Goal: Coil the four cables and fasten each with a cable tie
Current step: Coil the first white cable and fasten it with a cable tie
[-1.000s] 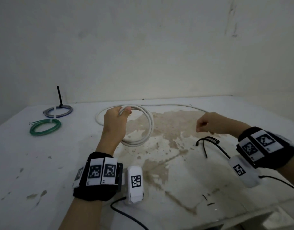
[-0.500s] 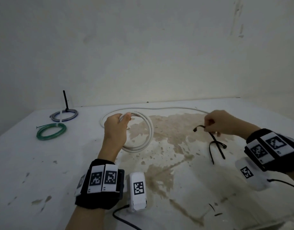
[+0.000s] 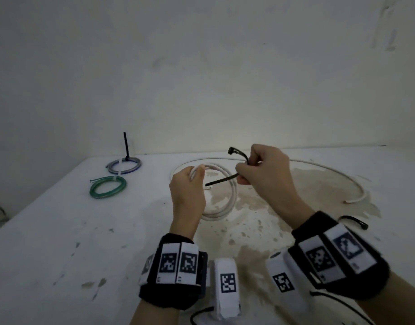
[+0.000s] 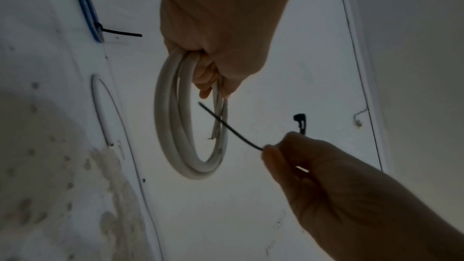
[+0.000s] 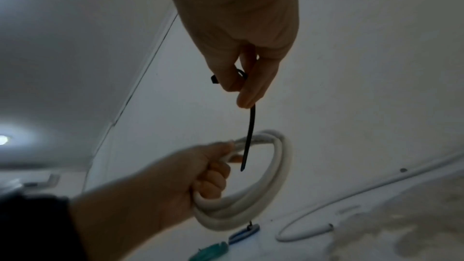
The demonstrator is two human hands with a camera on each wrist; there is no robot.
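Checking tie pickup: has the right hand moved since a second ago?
Yes. The right hand, pinching a black cable tie, moved left across the stained table toward the white coil.

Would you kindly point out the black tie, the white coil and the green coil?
black tie (image 3: pixel 221 180), head view, its tail.
white coil (image 4: pixel 165 126), left wrist view, outer loop.
green coil (image 3: pixel 107 190), head view, ring's near side.

Surfaces: mostly plastic, matt, on a stained top.
White cable coil (image 3: pixel 221 205) has smooth, slightly glossy sheathing; black cable tie (image 3: pixel 221 180) looks like thin matt plastic; green coil (image 3: pixel 107 190) glossy; table (image 3: pixel 61 231) matt white, blotchy brown, rough-looking patches.
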